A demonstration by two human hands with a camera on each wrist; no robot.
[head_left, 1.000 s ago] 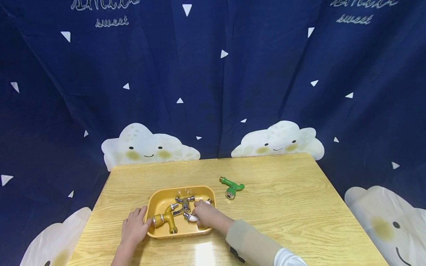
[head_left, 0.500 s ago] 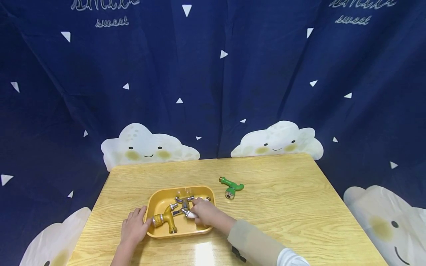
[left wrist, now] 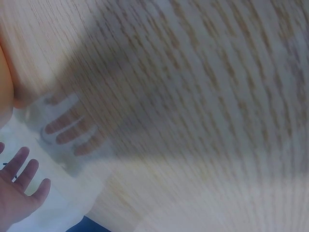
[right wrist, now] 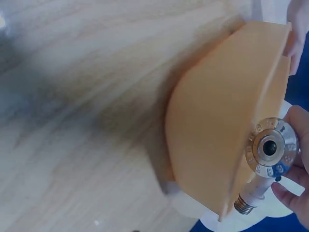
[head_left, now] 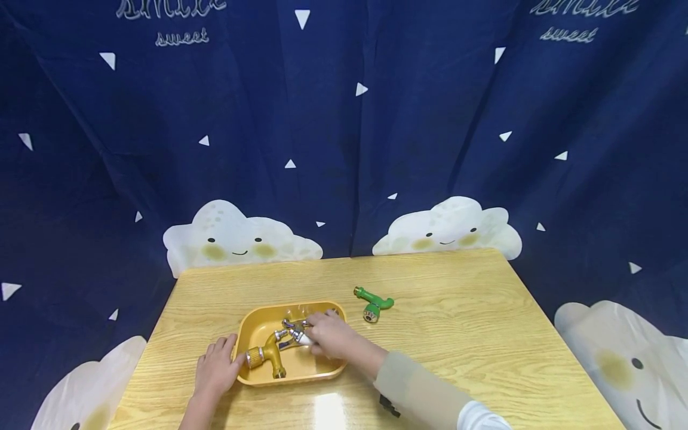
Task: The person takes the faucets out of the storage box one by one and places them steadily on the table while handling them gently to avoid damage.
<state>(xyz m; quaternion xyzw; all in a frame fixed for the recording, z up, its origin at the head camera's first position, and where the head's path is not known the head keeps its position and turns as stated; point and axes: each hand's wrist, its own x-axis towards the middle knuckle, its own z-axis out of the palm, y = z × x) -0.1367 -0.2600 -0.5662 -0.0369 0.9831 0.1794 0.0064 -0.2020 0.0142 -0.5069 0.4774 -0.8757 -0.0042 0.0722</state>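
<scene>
My right hand (head_left: 333, 335) is over the right part of a yellow tray (head_left: 312, 377), fingers around a white faucet (head_left: 304, 339). In the right wrist view, the faucet's round chrome handle (right wrist: 271, 147) faces the camera, and its threaded end (right wrist: 244, 205) points down past the tray's rim. Much of the white body is hidden behind the hand. My left hand (head_left: 216, 367) rests at the tray's left side, fingers spread and thumb at the rim. Near that thumb lies a gold faucet (head_left: 271, 352) inside the tray. A chrome faucet (head_left: 292, 327) lies behind it, partly covered by the white one.
A green faucet (head_left: 373, 303) lies on the wooden table (head_left: 457, 334), behind and right of the tray. Behind the table's far edge hangs a dark blue curtain (head_left: 344, 149) printed with clouds and triangles.
My right hand has shifted slightly toward the back of the tray, carrying the white faucet with it. My left hand, the tray and the other faucets have stayed put.
</scene>
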